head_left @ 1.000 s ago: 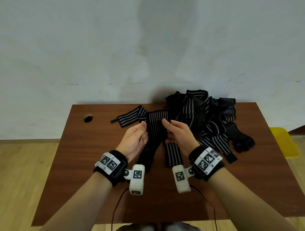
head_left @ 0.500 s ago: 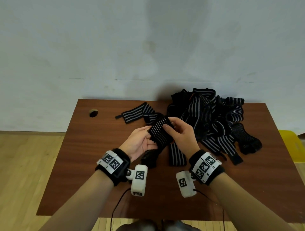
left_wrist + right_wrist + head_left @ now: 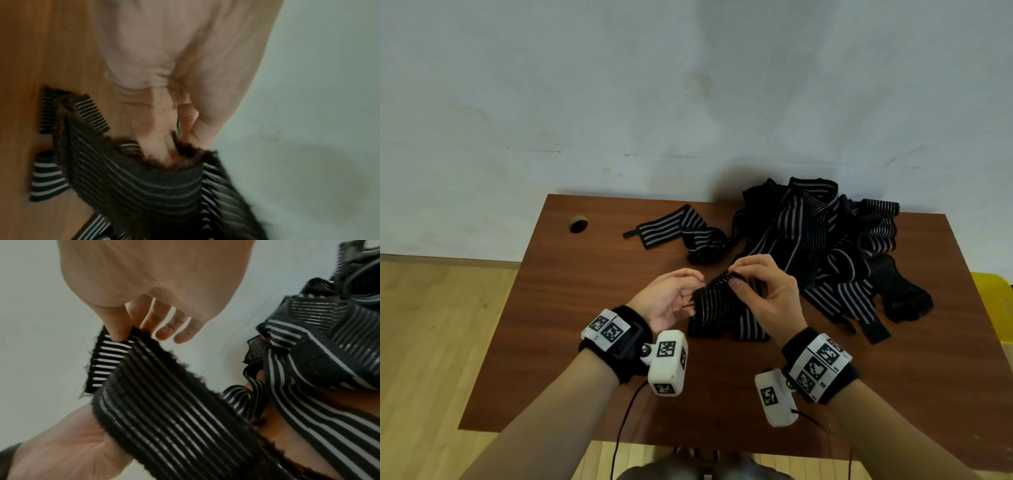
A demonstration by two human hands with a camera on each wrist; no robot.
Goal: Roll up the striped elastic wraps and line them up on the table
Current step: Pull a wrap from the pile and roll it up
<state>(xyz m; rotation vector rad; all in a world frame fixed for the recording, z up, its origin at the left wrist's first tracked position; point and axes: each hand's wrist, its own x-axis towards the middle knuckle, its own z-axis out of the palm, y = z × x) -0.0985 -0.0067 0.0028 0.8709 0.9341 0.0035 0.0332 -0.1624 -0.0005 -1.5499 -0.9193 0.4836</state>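
A brown table (image 3: 592,308) stands against a pale wall (image 3: 619,85), and nothing rolled lies on it, so by the look of things the task is barely begun. The biggest thing on it is a tangled heap of wraps (image 3: 825,240) at the far right, all loose and unrolled. To its left, at the far middle, one separate wrap (image 3: 674,228) lies partly flattened, also unrolled. Nearer, between the two hands, is the wrap in hand (image 3: 717,303); its lower length trails onto the table near the middle. The right hand (image 3: 767,298) pinches the top edge of this wrap between thumb and forefinger, the other fingers spread loose, as the right wrist view shows. The left hand (image 3: 667,298) is curled at the wrap's left side, fingertips on its edge and seemingly gripping it, though the left wrist view is blurred. This looks like the first turn of the first roll; every wrap is left to roll and line up.
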